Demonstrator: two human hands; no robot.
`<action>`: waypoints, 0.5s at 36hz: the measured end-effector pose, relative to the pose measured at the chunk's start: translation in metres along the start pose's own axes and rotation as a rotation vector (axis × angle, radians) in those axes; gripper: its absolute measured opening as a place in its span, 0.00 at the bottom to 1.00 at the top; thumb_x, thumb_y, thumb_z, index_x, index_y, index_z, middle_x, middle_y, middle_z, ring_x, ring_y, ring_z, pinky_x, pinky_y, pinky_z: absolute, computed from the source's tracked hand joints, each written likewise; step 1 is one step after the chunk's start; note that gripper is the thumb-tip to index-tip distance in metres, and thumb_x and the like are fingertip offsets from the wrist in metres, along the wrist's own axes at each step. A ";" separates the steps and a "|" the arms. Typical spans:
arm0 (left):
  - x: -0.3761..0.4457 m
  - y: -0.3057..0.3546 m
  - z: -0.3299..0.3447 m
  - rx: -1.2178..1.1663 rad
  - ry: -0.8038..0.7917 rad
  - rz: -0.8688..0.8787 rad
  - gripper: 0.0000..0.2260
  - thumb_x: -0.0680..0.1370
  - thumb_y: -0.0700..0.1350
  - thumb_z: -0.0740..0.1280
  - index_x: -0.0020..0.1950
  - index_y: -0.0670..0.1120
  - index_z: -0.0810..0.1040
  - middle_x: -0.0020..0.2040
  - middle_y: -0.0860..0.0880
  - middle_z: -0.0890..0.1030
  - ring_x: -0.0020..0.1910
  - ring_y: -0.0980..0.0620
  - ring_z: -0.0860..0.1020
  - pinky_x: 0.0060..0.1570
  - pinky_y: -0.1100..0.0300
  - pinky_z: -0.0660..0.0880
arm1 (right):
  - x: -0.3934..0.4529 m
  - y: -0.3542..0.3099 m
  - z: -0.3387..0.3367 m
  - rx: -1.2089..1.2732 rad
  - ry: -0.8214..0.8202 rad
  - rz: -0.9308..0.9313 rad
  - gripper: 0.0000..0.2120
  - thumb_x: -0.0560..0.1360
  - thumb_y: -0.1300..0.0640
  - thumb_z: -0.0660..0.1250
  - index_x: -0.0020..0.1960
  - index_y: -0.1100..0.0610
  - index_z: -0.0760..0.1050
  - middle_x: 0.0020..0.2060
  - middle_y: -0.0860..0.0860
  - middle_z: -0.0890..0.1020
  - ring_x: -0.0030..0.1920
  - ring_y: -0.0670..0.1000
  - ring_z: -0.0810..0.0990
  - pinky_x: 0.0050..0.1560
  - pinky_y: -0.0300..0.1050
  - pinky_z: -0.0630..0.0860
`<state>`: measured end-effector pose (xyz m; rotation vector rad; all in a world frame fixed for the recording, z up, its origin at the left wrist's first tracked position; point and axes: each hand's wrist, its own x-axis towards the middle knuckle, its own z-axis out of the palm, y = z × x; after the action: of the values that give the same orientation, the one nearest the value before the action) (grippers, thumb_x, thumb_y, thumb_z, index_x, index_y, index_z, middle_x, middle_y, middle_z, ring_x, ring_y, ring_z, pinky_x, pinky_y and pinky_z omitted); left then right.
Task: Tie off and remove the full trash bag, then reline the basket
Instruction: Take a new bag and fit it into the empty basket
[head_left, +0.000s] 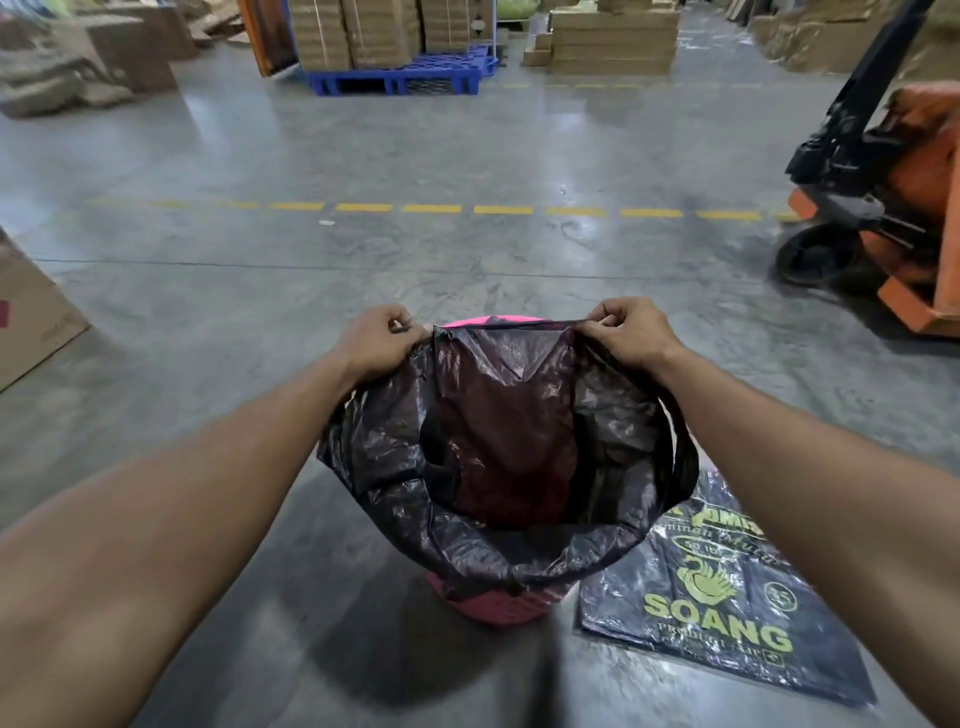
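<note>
Stretching the far edge of a black trash bag (498, 426) between them, the left hand (375, 340) and the right hand (626, 332) each have a tight grip on a pinch of the plastic rim, fingers curled shut on it. The bag's mouth gapes wide toward the camera and hangs down into a pink basket (493, 605), whose perforated wall shows below the bag's near edge and whose far rim peeks out between the two hands. The near edge of the bag is draped over the basket's near rim. Just beside the basket, on the right, a flat dark pack of bags (727, 603) printed with yellow lettering lies on the grey concrete floor (363, 270). Farther off, a dashed yellow line (431, 209) crosses the floor, an orange pallet jack (893, 208) stands at the right, and stacked cardboard sits on a blue pallet (405, 78).
</note>
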<state>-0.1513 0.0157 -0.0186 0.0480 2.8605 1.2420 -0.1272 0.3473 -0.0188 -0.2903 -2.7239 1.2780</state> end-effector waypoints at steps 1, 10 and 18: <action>0.001 0.001 0.001 -0.030 -0.017 -0.007 0.13 0.77 0.51 0.72 0.37 0.49 0.74 0.35 0.49 0.77 0.38 0.51 0.75 0.42 0.57 0.72 | 0.005 0.000 0.001 0.002 -0.016 0.007 0.10 0.73 0.51 0.76 0.37 0.54 0.82 0.28 0.48 0.78 0.30 0.43 0.72 0.38 0.39 0.70; -0.006 -0.001 0.004 -0.430 -0.171 -0.346 0.13 0.80 0.50 0.67 0.39 0.44 0.79 0.33 0.43 0.84 0.27 0.50 0.80 0.34 0.59 0.77 | 0.018 -0.023 0.012 -0.152 -0.068 0.235 0.18 0.69 0.46 0.76 0.45 0.62 0.83 0.47 0.58 0.85 0.49 0.58 0.83 0.44 0.44 0.74; -0.001 -0.021 -0.001 -0.674 -0.434 -0.605 0.12 0.80 0.44 0.63 0.48 0.36 0.81 0.37 0.40 0.85 0.33 0.45 0.85 0.46 0.47 0.83 | 0.011 -0.037 0.005 -0.088 -0.226 0.377 0.13 0.70 0.54 0.78 0.37 0.60 0.77 0.37 0.57 0.81 0.39 0.59 0.82 0.42 0.51 0.81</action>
<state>-0.1503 0.0007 -0.0333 -0.4551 1.7791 1.6779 -0.1435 0.3225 0.0071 -0.7421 -3.0258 1.3480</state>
